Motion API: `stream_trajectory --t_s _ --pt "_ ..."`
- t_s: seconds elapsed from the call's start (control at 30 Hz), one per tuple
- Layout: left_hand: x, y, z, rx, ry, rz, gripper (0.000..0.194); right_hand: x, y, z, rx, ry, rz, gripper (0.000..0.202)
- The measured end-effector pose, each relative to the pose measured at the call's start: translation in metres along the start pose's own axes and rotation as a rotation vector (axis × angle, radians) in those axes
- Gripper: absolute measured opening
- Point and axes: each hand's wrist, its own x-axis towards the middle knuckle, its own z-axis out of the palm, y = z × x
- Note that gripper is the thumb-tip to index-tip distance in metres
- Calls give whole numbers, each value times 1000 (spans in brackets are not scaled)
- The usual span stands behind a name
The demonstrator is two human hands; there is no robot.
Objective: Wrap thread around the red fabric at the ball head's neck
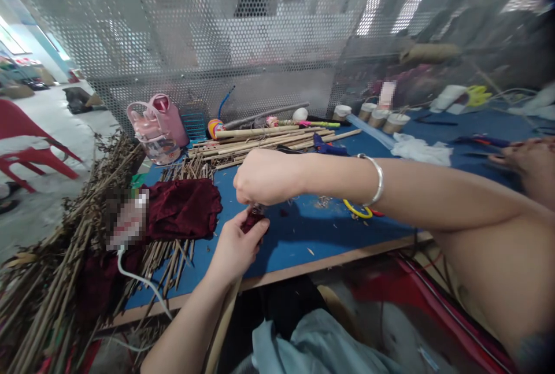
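Note:
My left hand (236, 247) is closed around a small bunch of dark red cloth (251, 222), which seems to sit at the top of a pale stick (224, 325) running down past my left forearm. Directly above it, my right hand (266, 177) makes a fist, knuckles up. Something greyish, perhaps wire or thread, shows between the two hands, but what the right fingers grip is hidden. To the left lies a larger piece of dark red cloth (184, 209) on a layer of thin cut stems (176, 264).
Dried branches (73, 241) hang over the table's left end. Peeled sticks (269, 143), blue-handled pliers (329, 145) and a pink bottle (171, 119) stand or lie behind. Yellow-handled scissors (358, 210) lie under my right forearm. Another person's hand (526, 157) is at the right.

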Motion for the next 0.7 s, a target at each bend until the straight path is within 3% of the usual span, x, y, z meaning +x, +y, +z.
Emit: stream_trajectory --t_s 0.37,0.7 --pt "-3 -7 0 -11 -2 -23 49 5 3 3 64 -2 -17 23" --pt "-5 -9 -2 -15 -26 -38 33 5 -1 -5 128 13 -86 20"
